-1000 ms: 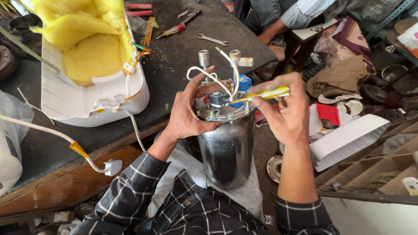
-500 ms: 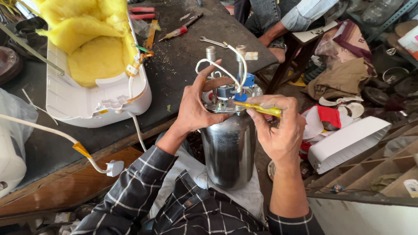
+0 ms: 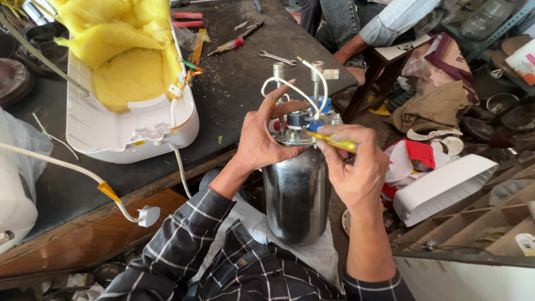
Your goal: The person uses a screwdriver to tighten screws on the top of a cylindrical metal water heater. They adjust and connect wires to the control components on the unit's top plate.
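A shiny steel cylindrical tank (image 3: 296, 195) stands upright on my lap, its top plate carrying terminals, two metal pipes and white wires (image 3: 290, 89). My left hand (image 3: 262, 136) rests against the left side of the top plate, fingers spread among the wires. My right hand (image 3: 356, 167) grips a yellow-handled screwdriver (image 3: 334, 142), its tip pointing left onto the fittings on top of the tank.
A dark workbench (image 3: 239, 83) lies ahead with a white appliance casing (image 3: 134, 134) filled with yellow foam, a wrench (image 3: 277, 57), a red-handled screwdriver (image 3: 231, 44) and red pliers (image 3: 186, 19). Another person's arm (image 3: 384, 28) is at the top. Clutter and a white panel (image 3: 446, 187) lie to the right.
My right hand has turned the screwdriver from pointing right-upward to lying across the tank top, tip to the left. The tank and left hand stay nearly in place.
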